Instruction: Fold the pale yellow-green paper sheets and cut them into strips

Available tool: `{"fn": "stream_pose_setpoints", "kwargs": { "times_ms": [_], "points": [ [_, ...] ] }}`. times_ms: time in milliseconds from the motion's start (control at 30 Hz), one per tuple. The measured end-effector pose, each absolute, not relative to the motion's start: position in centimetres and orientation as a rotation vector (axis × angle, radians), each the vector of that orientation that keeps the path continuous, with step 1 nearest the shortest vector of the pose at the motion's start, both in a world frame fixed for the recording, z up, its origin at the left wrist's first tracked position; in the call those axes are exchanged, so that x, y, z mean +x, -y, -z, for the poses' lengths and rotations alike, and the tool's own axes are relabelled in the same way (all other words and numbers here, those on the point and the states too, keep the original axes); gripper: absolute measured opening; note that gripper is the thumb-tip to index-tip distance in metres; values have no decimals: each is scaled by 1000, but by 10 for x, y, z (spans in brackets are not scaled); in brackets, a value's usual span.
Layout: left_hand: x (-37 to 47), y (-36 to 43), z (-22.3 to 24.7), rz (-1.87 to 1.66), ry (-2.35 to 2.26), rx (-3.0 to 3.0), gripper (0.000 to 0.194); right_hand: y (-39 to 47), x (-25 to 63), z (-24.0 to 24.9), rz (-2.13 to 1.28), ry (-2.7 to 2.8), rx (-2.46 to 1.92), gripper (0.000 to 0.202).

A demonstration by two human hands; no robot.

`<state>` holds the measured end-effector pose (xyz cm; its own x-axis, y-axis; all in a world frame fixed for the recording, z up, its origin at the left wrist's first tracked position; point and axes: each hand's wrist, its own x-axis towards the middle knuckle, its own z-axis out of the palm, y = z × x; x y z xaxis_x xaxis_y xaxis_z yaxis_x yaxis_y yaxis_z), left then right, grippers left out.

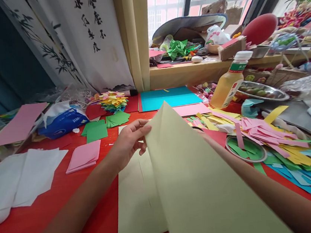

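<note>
A large pale yellow-green sheet of paper [195, 171] is held up in front of me, its pointed corner at the top and a crease near it. My left hand [132, 143] pinches its left edge between thumb and fingers. Behind the sheet, my right hand [202, 133] is mostly hidden, with only the wrist side showing. A dark curved piece, too covered to name, shows beside it. Under the raised sheet, more pale paper [137, 201] with thin marks or slits lies on the red table [89, 199].
Pink squares [83, 156], green squares [97, 130] and a blue tissue pack [63, 121] lie left. Blue sheets [170, 98] are at the back. On the right are a tilted-looking bottle [229, 83], a tape roll [246, 149], and many colored paper strips [269, 131].
</note>
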<state>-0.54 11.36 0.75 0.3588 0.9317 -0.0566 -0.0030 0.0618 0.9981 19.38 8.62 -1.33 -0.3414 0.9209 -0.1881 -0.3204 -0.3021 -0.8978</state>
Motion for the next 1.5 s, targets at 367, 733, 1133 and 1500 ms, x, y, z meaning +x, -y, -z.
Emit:
{"fn": "stream_pose_setpoints", "kwargs": {
  "times_ms": [367, 733, 1133, 1500],
  "points": [
    [4, -111, 7, -827, -1194, 1661, 29, -76, 178, 20, -1495, 1276, -1076, 20],
    [5, -105, 7, -714, -1155, 1766, 23, -72, 178, 17, -1596, 1187, -1033, 18],
    [9, -101, 2, -658, -1140, 1816, 27, -75, 181, 12, -1662, 1162, -1049, 20],
    [10, -97, 1, -723, -1226, 1957, 23, -80, 191, 12, -1682, 1252, -1026, 28]
  ]
}}
